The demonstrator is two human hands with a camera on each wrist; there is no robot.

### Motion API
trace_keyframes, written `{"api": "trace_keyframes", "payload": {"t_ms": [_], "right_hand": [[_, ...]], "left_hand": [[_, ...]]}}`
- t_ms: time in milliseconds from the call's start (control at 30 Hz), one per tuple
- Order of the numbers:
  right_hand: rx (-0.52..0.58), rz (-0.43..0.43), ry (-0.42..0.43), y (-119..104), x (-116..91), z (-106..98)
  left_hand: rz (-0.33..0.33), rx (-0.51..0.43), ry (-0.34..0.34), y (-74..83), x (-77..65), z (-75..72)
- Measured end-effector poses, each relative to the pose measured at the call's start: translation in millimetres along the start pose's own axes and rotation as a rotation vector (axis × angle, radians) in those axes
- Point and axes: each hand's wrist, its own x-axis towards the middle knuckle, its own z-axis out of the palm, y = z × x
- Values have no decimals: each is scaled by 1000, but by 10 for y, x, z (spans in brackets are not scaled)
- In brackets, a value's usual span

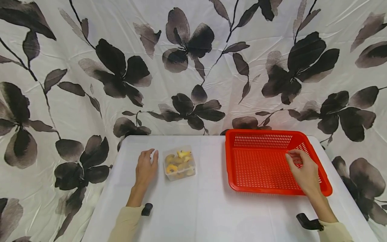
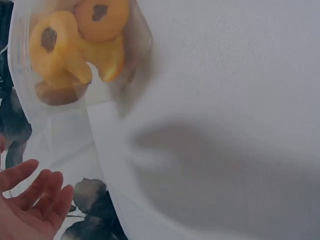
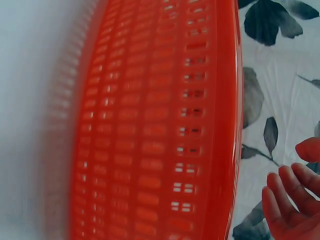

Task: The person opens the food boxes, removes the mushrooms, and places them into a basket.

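- Head: left hand [image 1: 145, 167] released, by clear container [image 1: 181, 176]; right hand [image 1: 306, 170] released, over red basket [image 1: 272, 191].
- Left wrist: yellow pieces [image 2: 64, 52], dark spots [image 2: 49, 39] sharper.
- Right wrist only: basket's outer wall [image 3: 160, 130].

We note a white counter [image 1: 208, 208], its far corners rounded, the surface finely woven in the left wrist view, faint creases in it. Beyond the far edge we see a pale, wrinkled floral sheet [image 1: 217, 80], which also shows past the left and right edges. Print: grey-black blooms, leaves and thin dark stems. We log one dark bloom [image 1: 193, 114] just above the far edge, left of its middle; another off the left edge; petals [image 1: 367, 178], partly washed to grey, off the right edge.
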Motion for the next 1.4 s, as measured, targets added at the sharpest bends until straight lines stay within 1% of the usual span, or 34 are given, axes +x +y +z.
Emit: {"api": "trace_keyframes", "payload": {"t_ms": [167, 367, 433, 700, 900, 1000, 1100, 1233, 1400], "right_hand": [[38, -2, -33, -83, -27, 110], [88, 18, -63, -206, -87, 246], [116, 28, -79, -247, -105, 305], [201, 50, -130, -422, -132, 545], [255, 51, -159, -531, -150, 693], [282, 52, -172, -603, -159, 756], [314, 49, -183, -672, -169, 821], [343, 53, -201, -744, -189, 913], [378, 69, -233, -846, -218, 1021]], "left_hand": [[-12, -38, 17, 45, -11, 73], [-57, -87, -17, 88, -16, 153], [-65, -110, -18, 96, -14, 174], [-63, -168, 28, 77, 3, 267], [-83, -208, 53, 88, 19, 315], [-85, -238, 74, 101, 21, 334], [-74, -281, 92, 116, 22, 347], [-75, -328, 86, 121, 15, 366], [-124, -356, 63, 111, -10, 383]]}}
